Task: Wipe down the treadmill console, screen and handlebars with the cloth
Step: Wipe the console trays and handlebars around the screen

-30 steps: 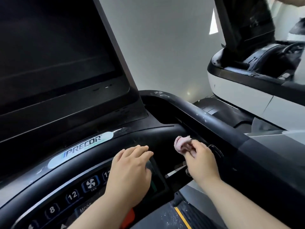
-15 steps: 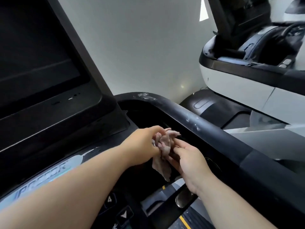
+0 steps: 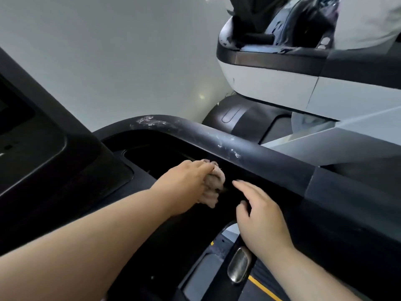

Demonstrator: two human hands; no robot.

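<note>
At centre of frame, left hand [image 3: 186, 183] grips bunched pinkish cloth [image 3: 214, 184], fingers curled round wad. Wad sits over dark console recess [image 3: 156, 156], just below handlebar [image 3: 260, 158]; contact unclear. Right hand [image 3: 262, 216] just beside cloth, lower right, fingers loose, holding nothing.

Step, as judged: wiping console pocket. Next move likely calls for lifting wad onto bar and rubbing along white scuffs.

Screen [image 3: 23, 135] dark at left edge. Metal grip sensor [image 3: 238, 266] lower centre. Grey wall [image 3: 108, 51] upper left; second treadmill [image 3: 271, 83] upper right.

Two bare hands [image 3: 186, 179] [image 3: 262, 220], one cloth [image 3: 213, 185], two treadmills [image 3: 260, 157] [image 3: 271, 83]
</note>
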